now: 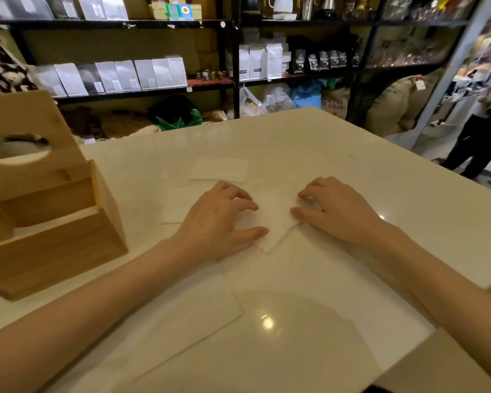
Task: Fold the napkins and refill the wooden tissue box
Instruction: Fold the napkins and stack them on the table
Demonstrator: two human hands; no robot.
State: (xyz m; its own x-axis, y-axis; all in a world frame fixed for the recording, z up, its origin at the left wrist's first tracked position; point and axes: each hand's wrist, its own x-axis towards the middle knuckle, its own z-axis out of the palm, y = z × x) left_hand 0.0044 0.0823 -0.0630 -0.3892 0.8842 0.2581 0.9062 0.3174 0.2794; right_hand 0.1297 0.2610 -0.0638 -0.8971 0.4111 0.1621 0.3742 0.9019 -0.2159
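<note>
A white napkin (pixel 272 219) lies on the white table (pixel 352 154), turned so one corner points toward me. My left hand (pixel 221 219) presses flat on its left side, fingers spread. My right hand (pixel 335 208) presses on its right side, fingertips on the paper. A folded white napkin (pixel 219 170) lies just beyond the hands, and another white napkin (pixel 179 205) shows left of my left hand. The wooden tissue box (pixel 48 239) stands at the left with its lid (pixel 26 131) tilted up; the oval slot shows in the lid. Whether anything is inside the box is hidden.
Flat white napkin sheets (pixel 182 330) lie near the table's front edge under my forearms. Black shelves (pixel 227 55) with bags and jars stand behind the table. A person in dark trousers (pixel 482 137) stands at the far right.
</note>
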